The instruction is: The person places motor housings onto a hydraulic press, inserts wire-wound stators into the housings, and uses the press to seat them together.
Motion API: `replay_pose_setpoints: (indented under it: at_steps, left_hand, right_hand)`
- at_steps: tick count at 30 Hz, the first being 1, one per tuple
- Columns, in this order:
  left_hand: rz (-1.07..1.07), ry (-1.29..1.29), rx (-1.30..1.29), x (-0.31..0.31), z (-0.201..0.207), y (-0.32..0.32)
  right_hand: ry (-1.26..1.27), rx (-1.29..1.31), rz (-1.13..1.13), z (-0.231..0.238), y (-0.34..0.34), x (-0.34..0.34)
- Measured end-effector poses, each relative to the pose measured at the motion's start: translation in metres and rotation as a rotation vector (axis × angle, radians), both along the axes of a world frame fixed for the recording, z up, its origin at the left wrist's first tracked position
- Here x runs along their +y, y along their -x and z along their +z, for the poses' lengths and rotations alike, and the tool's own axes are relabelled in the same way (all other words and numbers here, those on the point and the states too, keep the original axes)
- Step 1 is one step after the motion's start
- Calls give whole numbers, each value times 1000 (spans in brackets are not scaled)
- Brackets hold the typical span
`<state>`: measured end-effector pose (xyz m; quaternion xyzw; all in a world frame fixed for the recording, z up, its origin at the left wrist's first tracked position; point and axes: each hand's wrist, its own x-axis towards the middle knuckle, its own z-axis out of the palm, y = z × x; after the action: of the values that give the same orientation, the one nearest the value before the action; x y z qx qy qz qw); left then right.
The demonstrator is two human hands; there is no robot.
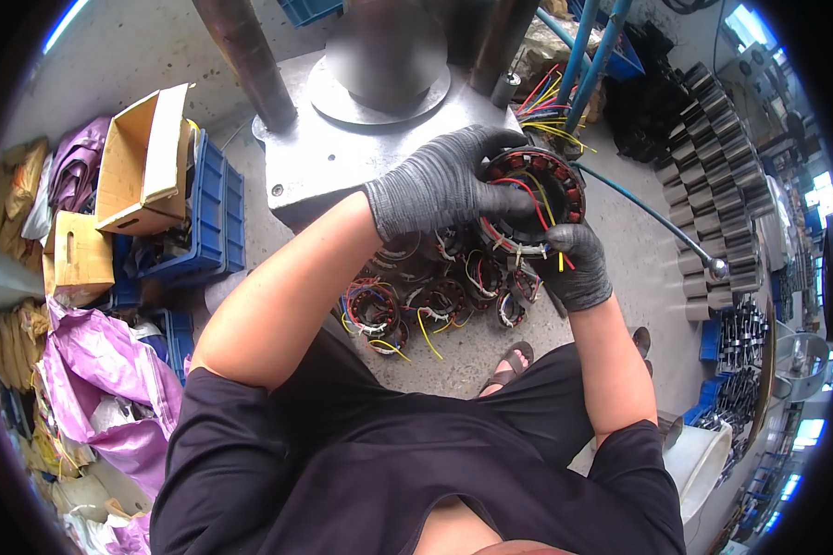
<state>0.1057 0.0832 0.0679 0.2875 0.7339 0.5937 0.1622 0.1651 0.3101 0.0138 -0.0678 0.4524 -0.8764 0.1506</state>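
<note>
Between my two gloved hands is a motor stator [576,190], a dark ring with red-brown windings and loose red and yellow wires. My left hand [453,180], in a dark grey glove, grips its left side, with the thumb across the ring's opening. From below right, my right hand [578,268] closes on the lower rim, its thumb next to the wire ends. The ring is held tilted, just right of the metal press table [329,176]. Several more wound stators [372,310] lie on the floor below my hands.
A press ram [379,65] stands over the table between steel columns [248,65]. A lever with a ball knob [715,268] reaches out at right, before stacked metal cylinders [713,176]. At left are a blue crate [217,208], cardboard box [143,162] and purple sacks [111,388].
</note>
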Motion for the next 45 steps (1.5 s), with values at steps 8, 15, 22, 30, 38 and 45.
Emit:
replay_pose_setpoints:
  at_steps: [8,15,22,30,38,45]
  left_hand:
    - [160,198,207,7,-12,2]
    - [285,499,542,17,-18,-2]
    - [352,543,492,24,-23,2]
    - [192,10,248,1,-11,2]
    - [214,57,630,-22,-4,-8]
    - [32,242,999,-7,9,-27]
  right_hand:
    - [-127,42,-25,12,-8,-6]
    - [-154,58,68,5,-9,-9]
    - [-248,88,-40,5,-8,-12]
    - [32,-57,17,1,4,18]
    - [116,56,-28,10,1,38]
    - [124,-7,99,15,-2,30]
